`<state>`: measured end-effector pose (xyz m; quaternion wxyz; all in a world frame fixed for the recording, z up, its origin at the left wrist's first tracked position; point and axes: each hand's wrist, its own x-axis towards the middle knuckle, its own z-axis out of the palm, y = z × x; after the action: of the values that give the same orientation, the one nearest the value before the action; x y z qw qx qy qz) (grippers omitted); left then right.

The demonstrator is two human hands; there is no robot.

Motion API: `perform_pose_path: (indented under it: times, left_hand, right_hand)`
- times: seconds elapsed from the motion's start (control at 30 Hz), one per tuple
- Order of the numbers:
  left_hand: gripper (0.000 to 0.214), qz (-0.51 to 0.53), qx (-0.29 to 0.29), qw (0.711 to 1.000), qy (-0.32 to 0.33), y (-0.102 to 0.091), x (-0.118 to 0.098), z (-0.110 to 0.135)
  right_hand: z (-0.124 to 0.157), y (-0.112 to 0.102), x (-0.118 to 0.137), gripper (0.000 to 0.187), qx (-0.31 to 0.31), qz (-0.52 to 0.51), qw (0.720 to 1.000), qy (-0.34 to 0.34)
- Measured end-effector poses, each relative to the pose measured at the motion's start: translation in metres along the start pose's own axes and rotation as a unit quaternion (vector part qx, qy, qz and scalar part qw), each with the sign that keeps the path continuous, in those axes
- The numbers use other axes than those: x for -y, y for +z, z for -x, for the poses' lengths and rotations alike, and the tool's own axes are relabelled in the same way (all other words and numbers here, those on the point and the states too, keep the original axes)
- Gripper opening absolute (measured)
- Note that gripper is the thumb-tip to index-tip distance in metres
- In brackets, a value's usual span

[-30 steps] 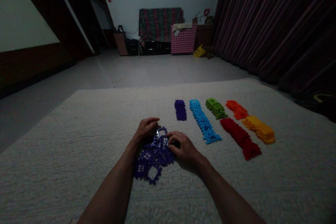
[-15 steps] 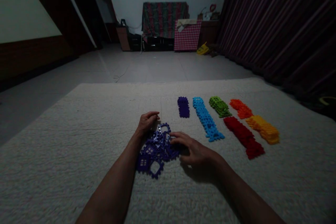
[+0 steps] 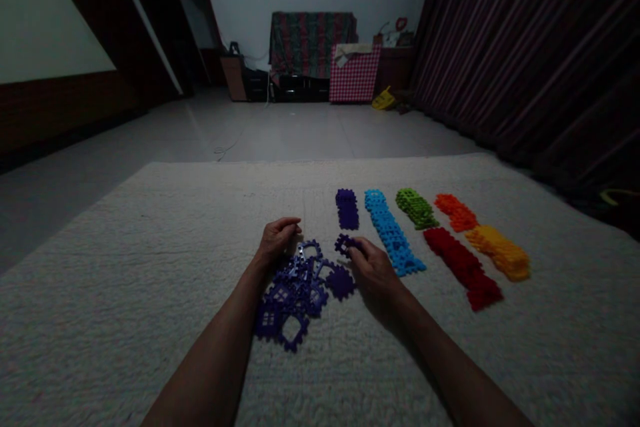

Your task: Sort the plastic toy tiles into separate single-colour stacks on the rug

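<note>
My right hand pinches a small purple interlocking tile with toothed edges and an opening in it, held just above the mat. Below it lies a solid purple tile at the right side of a loose pile of purple tiles, some with window-like cut-outs. At the pile's far left edge rests my left hand, its fingers loosely bent and no tile visible in them; its inner side is partly hidden. A neat purple stack stands beyond my right hand.
To the right are rows of blue tiles, green tiles, orange tiles, red tiles and yellow tiles. All lie on a pale textured mat. Draped furniture stands by the far wall, a dark curtain at right.
My right hand has taken a purple tile and moved it up and away from the pile, toward the purple stack. My left hand has stayed by the pile. The view has tilted slightly up.
</note>
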<state>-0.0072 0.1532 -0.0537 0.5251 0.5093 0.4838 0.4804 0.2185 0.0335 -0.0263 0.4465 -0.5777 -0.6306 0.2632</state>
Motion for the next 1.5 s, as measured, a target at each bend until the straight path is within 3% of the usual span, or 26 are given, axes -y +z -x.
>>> perform_pose_path:
  times: [0.17, 0.4, 0.67, 0.77, 0.87, 1.03, 1.5]
  left_hand:
    - [0.044, -0.007, 0.004, 1.0, 0.004, -0.001, 0.001, -0.002]
    - [0.043, -0.003, -0.001, 1.0, -0.001, 0.001, -0.004, 0.001]
    - [0.04, -0.011, 0.001, 1.0, -0.001, 0.002, -0.005, 0.002]
    - [0.041, -0.009, 0.001, 1.0, -0.004, 0.002, -0.004, 0.002]
    - [0.04, -0.004, 0.0, 1.0, 0.0, 0.002, -0.004, 0.002]
    - [0.038, 0.002, 0.002, 1.0, 0.009, 0.002, -0.001, 0.001]
    - [0.04, 0.017, 0.005, 1.0, -0.007, 0.002, 0.004, 0.001]
  right_hand:
    - [-0.025, -0.007, -0.028, 0.034, -0.007, 0.111, 0.993, 0.03]
    - [-0.025, 0.007, -0.014, 0.056, -0.078, 0.256, 0.961, 0.064]
    - [-0.029, 0.023, -0.004, 0.04, -0.082, 0.332, 0.933, 0.111]
    - [-0.029, 0.022, -0.005, 0.042, -0.092, 0.315, 0.941, 0.081]
    - [-0.035, 0.023, -0.011, 0.05, -0.142, 0.27, 0.952, 0.032]
    - [-0.054, 0.029, -0.026, 0.052, -0.208, 0.247, 0.946, -0.015]
    - [-0.061, 0.032, -0.036, 0.053, -0.215, 0.269, 0.938, -0.018]
